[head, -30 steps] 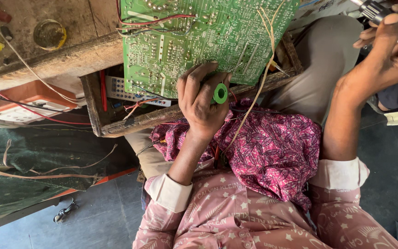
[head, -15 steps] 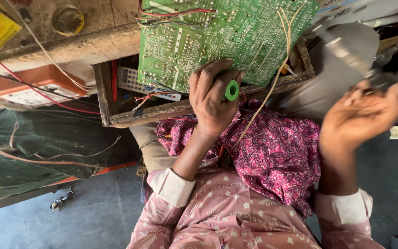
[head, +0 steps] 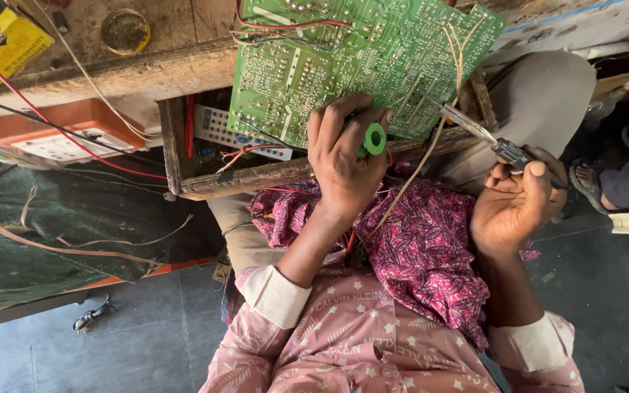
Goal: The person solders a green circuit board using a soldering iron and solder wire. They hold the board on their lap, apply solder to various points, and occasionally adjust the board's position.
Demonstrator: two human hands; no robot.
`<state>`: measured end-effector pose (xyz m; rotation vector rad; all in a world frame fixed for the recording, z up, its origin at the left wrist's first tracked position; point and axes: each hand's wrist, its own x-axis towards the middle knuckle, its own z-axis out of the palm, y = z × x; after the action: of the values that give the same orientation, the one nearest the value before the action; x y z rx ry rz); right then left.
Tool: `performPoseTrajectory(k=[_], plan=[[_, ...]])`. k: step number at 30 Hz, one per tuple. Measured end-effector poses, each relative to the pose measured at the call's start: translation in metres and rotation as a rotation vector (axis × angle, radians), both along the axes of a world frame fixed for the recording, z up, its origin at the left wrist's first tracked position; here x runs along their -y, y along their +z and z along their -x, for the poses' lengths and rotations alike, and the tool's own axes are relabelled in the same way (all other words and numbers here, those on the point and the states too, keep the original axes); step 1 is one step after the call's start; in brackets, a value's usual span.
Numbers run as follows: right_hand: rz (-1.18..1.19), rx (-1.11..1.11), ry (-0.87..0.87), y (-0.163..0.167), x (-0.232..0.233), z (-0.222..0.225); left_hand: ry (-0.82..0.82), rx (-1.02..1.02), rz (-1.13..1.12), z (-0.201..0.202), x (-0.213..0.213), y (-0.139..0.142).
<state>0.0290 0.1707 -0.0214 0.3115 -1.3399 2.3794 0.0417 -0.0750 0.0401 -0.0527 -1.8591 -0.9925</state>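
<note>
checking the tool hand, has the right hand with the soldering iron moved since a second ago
Yes. The right hand has come down from the frame's top right corner, bringing the soldering iron tip in toward the right edge of the green circuit board.

Pink long-sleeved shirt [head: 362, 349] with small white star print and pale lettering, cream turned-back cuffs [head: 274, 295] on both sleeves — magenta patterned cloth [head: 431, 247] across the lap, greyish-tan trousers [head: 540, 102], both hands bare.
</note>
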Motion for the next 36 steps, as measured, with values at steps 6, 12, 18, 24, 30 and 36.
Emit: performPoseTrajectory(k=[6,12,18,24,30,36], plan=[[-0.021,0.001,-0.013,-0.0016,0.002,0.0012,0.008,0.059,-0.037,0.0007,-0.004,0.0023],[-0.026,0.0,-0.002,-0.0044,0.002,0.0036,0.014,0.062,-0.043,0.0026,-0.006,0.0003],[-0.066,-0.02,0.005,-0.0034,0.0017,0.006,0.02,0.068,-0.03,0.0028,-0.0064,-0.0007],[-0.072,-0.015,0.003,-0.0026,0.0017,0.006,0.02,0.062,-0.033,0.0041,-0.0074,-0.0013],[-0.071,-0.01,0.004,-0.0044,0.0009,0.0059,0.02,0.054,-0.031,0.0043,-0.0081,-0.0018],[-0.062,-0.011,0.003,-0.0035,0.0016,0.0067,0.016,0.064,-0.034,0.0044,-0.0074,-0.0014]])
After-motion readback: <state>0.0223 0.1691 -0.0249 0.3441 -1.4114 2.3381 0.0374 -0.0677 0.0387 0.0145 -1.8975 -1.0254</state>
